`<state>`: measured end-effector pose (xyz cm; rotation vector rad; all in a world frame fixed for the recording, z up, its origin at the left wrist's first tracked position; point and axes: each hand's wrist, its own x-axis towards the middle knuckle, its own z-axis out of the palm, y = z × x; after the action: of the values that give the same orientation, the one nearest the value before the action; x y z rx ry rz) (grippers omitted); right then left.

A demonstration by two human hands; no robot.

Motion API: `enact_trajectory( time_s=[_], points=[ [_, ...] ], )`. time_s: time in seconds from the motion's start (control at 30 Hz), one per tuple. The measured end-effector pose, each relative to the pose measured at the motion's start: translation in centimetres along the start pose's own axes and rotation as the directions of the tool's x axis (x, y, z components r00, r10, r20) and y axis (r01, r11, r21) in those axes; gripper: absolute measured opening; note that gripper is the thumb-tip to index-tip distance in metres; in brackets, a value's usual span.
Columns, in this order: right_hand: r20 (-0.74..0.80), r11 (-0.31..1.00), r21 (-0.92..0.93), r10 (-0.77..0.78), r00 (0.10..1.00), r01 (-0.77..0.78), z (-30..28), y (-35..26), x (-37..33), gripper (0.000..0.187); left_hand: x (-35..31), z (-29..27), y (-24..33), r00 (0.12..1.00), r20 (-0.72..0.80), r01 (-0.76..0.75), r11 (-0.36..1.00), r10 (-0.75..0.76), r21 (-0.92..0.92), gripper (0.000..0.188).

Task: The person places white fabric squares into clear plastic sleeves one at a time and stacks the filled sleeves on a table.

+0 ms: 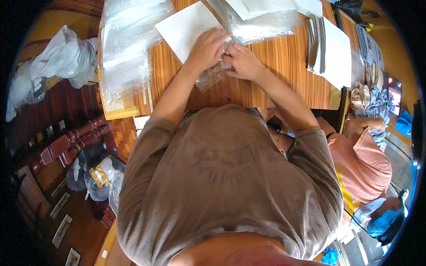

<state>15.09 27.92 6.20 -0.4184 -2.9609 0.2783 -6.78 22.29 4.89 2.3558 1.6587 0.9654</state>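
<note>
Lying directly beneath both hands, a small clear plastic bag (212,74) with something brownish inside rests on the wooden table (284,62), near the middle of its near half. Its long axis runs diagonally, from the lower left up toward the right, and its free lower end sticks out below the left hand (207,46), which covers the greater part of it. The right hand (242,61) meets the bag at its upper right end. Both hands are curled, fingers pinching or pressing the plastic; the exact grip is hidden by the knuckles.

Surroundings, working outward:
- a white sheet of paper (188,27) lies just behind the left hand, tilted, one corner pointing toward the person
- a heap of clear plastic bags (128,48) covers the left end of the table
- more clear film (262,24) lies behind the right hand
- a white sheet with grey strips (316,44) sits at the right end
- white sacks (62,57) lie on the floor at left
- another person in a salmon shirt (366,166) sits at right
</note>
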Motion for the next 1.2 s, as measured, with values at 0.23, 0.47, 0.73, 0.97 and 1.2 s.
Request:
enact_trajectory(
  time_s=[0.23,0.47,0.73,0.97,1.2],
  points=[
    [0.242,0.995,0.074,0.042,0.969,-0.062,-1.7,4.9,-1.7,0.054,-1.4,2.2,-1.0,0.953,0.3,-0.049,0.959,-0.039,0.281,0.052],
    [0.164,0.994,0.094,-0.067,0.984,0.052,-1.0,6.7,-1.1,0.024,-1.1,1.7,0.2,0.925,0.374,-0.067,0.939,-0.068,0.336,0.049],
    [0.177,0.869,-0.29,-0.364,0.914,0.402,-2.8,3.0,-3.7,0.015,-0.8,1.4,1.1,0.9,0.435,-0.118,0.946,-0.027,0.302,0.046],
    [0.143,0.966,-0.168,-0.175,0.974,0.198,-5.4,-3.2,-4.8,0.024,-2.2,2.9,-0.5,0.931,0.365,-0.122,0.938,-0.005,0.324,0.048],
    [0.078,0.984,-0.119,0.143,0.987,-0.133,0.8,-3.7,-1.4,0.032,-1.6,2.8,-0.4,0.932,0.361,-0.175,0.92,0.039,0.351,0.047]
  ],
)
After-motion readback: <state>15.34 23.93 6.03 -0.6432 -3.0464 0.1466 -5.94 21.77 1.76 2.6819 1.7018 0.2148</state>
